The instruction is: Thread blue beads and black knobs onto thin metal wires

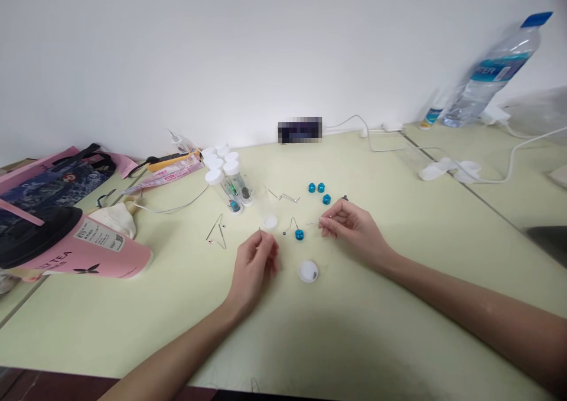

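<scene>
My left hand (253, 263) rests on the pale green table (354, 342) with its fingers curled in a pinch on something too small to name. My right hand (352, 227) pinches a thin bent wire (312, 222) by its end. A blue nut (299, 234) lies between the hands, on a curved wire (291, 223). Three more blue nuts (319, 191) sit just beyond my right hand. A white cap (308, 270) lies near my left hand, and another white cap (270, 222) lies just beyond my left fingers.
Clear vials with white caps (228, 182) lie left of centre. Bent wires (217, 232) lie near them. A pink cup (71, 244) lies at the left beside bags. A water bottle (498, 70), white cables (487, 170) and a charger sit at the right back.
</scene>
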Motion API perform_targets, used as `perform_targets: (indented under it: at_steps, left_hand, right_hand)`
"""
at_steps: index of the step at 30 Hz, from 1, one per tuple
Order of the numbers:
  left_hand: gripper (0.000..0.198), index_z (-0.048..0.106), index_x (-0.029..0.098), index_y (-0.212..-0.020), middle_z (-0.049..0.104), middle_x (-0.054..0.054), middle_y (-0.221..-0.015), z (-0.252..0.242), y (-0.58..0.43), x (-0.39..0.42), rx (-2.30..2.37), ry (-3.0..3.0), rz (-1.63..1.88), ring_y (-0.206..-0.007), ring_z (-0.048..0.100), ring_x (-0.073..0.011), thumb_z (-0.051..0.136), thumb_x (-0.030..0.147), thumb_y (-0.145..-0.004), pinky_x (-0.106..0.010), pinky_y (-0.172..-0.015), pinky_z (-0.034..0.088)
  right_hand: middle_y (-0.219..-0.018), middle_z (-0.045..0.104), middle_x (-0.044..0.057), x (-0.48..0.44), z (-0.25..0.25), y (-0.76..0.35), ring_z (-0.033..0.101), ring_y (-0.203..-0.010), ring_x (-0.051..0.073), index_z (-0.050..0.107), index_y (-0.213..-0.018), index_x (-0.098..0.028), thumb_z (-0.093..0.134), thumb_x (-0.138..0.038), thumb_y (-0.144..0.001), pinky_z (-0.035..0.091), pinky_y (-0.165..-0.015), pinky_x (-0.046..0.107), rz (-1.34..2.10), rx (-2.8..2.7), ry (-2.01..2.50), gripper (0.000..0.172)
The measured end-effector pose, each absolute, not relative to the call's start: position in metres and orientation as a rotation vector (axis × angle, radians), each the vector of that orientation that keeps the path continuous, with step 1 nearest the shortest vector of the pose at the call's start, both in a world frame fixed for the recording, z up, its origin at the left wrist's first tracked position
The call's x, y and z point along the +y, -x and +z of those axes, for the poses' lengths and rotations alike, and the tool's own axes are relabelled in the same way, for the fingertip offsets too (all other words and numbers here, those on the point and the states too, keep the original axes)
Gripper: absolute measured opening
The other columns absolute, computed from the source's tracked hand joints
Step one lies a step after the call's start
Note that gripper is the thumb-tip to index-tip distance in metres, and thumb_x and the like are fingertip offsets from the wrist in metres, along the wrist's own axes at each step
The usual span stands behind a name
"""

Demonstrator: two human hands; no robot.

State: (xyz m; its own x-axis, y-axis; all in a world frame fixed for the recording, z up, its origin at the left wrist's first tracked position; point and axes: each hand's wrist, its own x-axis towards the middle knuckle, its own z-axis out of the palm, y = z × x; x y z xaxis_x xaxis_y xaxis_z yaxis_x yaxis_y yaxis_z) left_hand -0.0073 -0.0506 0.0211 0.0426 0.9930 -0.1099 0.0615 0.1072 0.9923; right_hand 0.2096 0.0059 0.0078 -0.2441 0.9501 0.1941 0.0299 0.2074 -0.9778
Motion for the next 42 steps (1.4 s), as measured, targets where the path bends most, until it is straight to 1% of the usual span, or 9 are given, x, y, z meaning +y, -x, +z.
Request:
perform_targets:
  at_steps: [2, 4, 6, 9, 13, 17, 21, 27, 42]
  left_hand:
    - [0.026, 0.052, 0.019, -0.072, 0.052, 0.0, -0.063, 0.019, 0.01, -0.061, 1.368, -1.524, 0.977, -0.057, 0.049, -0.0133, 0.05, 0.04, -0.087, -0.025, -0.054, 0.039]
    - [0.021, 0.056, 0.02, -0.084, 0.058, -0.004, -0.08, 0.016, 0.008, -0.069, 1.351, -1.913, 0.876, -0.073, 0.053, -0.0186, 0.06, 0.041, -0.081, -0.03, -0.066, 0.042]
    - [0.037, 0.056, 0.021, -0.1, 0.059, -0.009, -0.099, 0.013, 0.002, -0.072, 1.284, -2.166, 0.765, -0.09, 0.053, -0.0252, 0.067, 0.044, -0.074, -0.037, -0.077, 0.044]
    - [0.036, 0.053, 0.02, -0.107, 0.057, -0.012, -0.107, 0.009, -0.008, -0.067, 1.245, -2.351, 0.653, -0.098, 0.051, -0.0289, 0.063, 0.04, -0.079, -0.042, -0.081, 0.044]
    - [0.015, 0.05, 0.02, -0.101, 0.058, -0.012, -0.103, 0.005, -0.014, -0.057, 1.133, -2.384, 0.646, -0.097, 0.053, -0.0263, 0.049, 0.025, -0.087, -0.038, -0.079, 0.045]
    - [0.021, 0.047, 0.022, -0.104, 0.058, -0.008, -0.106, 0.005, -0.01, -0.054, 1.058, -2.191, 0.743, -0.094, 0.055, -0.0203, 0.048, 0.014, -0.085, -0.031, -0.08, 0.045]
    - [0.023, 0.05, 0.025, -0.102, 0.059, -0.004, -0.102, 0.006, -0.002, -0.054, 1.109, -2.021, 0.73, -0.087, 0.056, -0.0167, 0.054, 0.014, -0.082, -0.027, -0.074, 0.045]
    - [0.022, 0.052, 0.023, -0.095, 0.059, -0.002, -0.091, 0.008, 0.003, -0.051, 1.169, -1.907, 0.709, -0.077, 0.054, -0.0151, 0.065, 0.022, -0.077, -0.025, -0.067, 0.043]
    - [0.028, 0.054, 0.022, -0.092, 0.059, 0.0, -0.087, 0.01, 0.004, -0.049, 1.159, -1.738, 0.675, -0.076, 0.053, -0.0149, 0.072, 0.029, -0.072, -0.026, -0.065, 0.043]
  right_hand:
    - [-0.071, 0.065, 0.002, 0.004, 0.009, -0.209, 0.064, -0.068, 0.017, 0.053, -0.083, -0.02, 0.063, -0.033, -0.085, 0.045, -0.055, 0.026, 1.187, -1.522, 0.954, 0.016]
    - [-0.073, 0.066, 0.002, 0.004, 0.009, -0.209, 0.065, -0.069, 0.018, 0.056, -0.092, -0.021, 0.062, -0.033, -0.086, 0.045, -0.055, 0.027, 1.179, -1.526, 0.944, 0.015]
    - [-0.073, 0.066, 0.002, 0.003, 0.009, -0.209, 0.065, -0.068, 0.018, 0.06, -0.098, -0.021, 0.059, -0.034, -0.087, 0.045, -0.055, 0.028, 1.181, -1.553, 0.956, 0.016]
    - [-0.07, 0.066, 0.003, 0.003, 0.008, -0.21, 0.063, -0.065, 0.018, 0.067, -0.087, -0.021, 0.056, -0.033, -0.089, 0.046, -0.055, 0.029, 1.195, -1.607, 0.989, 0.017]
    - [-0.064, 0.063, 0.002, 0.001, 0.009, -0.213, 0.059, -0.058, 0.016, 0.064, -0.079, -0.02, 0.052, -0.029, -0.091, 0.044, -0.053, 0.028, 1.191, -1.684, 0.964, 0.02]
    - [-0.068, 0.06, 0.002, -0.001, 0.011, -0.215, 0.055, -0.06, 0.015, 0.061, -0.079, -0.022, 0.048, -0.021, -0.092, 0.045, -0.055, 0.028, 0.988, -1.871, 0.883, 0.019]
    - [-0.082, 0.059, 0.004, -0.007, 0.01, -0.215, 0.057, -0.068, 0.015, 0.063, -0.087, -0.024, 0.048, -0.014, -0.091, 0.044, -0.06, 0.027, 0.576, -2.175, 0.719, 0.018]
    - [-0.063, 0.05, 0.0, -0.02, 0.008, -0.211, 0.042, -0.054, 0.013, 0.06, -0.095, -0.021, 0.038, -0.009, -0.091, 0.033, -0.05, 0.027, 0.178, -2.479, 0.567, 0.026]
    - [-0.069, 0.049, 0.001, -0.02, 0.006, -0.213, 0.043, -0.059, 0.012, 0.053, -0.098, -0.019, 0.035, -0.005, -0.092, 0.033, -0.053, 0.025, 0.259, -2.404, 0.525, 0.023]
